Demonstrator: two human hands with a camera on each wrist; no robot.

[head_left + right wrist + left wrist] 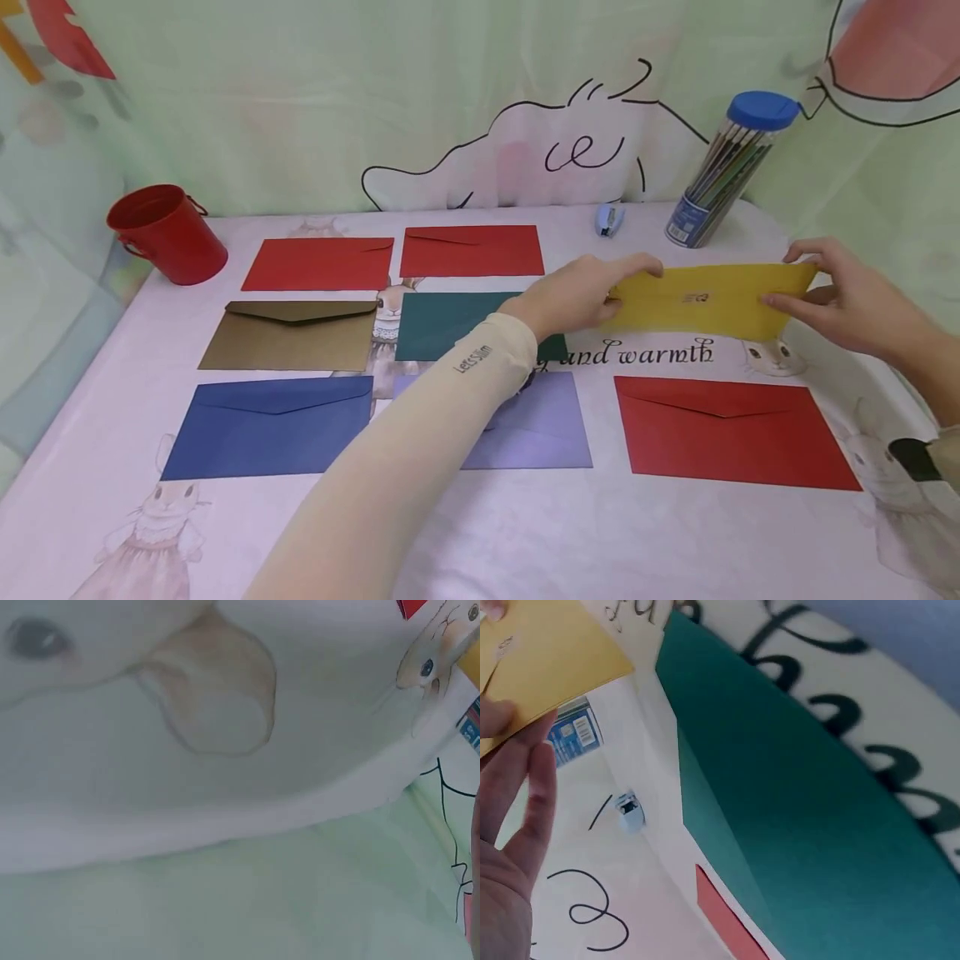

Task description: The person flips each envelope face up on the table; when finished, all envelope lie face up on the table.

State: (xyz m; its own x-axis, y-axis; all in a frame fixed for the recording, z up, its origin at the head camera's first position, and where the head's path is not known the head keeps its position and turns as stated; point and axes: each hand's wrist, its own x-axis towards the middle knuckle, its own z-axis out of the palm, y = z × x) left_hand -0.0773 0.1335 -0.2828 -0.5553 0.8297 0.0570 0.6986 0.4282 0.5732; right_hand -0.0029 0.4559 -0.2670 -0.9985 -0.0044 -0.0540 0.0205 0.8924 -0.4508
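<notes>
A yellow envelope (675, 312) is held up between both hands over the right side of the table. My left hand (573, 293) pinches its left end, and the thumb and fingers show on its edge in the left wrist view. At the other end, my right hand (851, 296) grips the side, thumb in front and fingers behind. Under the left forearm lie a green envelope (450, 321) and a lilac envelope (555, 425), both partly covered. Nearer me, below the yellow one, is a red envelope (738, 433). The right wrist view catches only a sliver of the hand.
Two more red envelopes, one at back left (318, 264) and one at back centre (472, 252), lie above a gold envelope (292, 342) and a blue envelope (270, 425). A red bucket (172, 242), a small light-blue stapler (609, 220) and a pencil jar (723, 171) stand along the back.
</notes>
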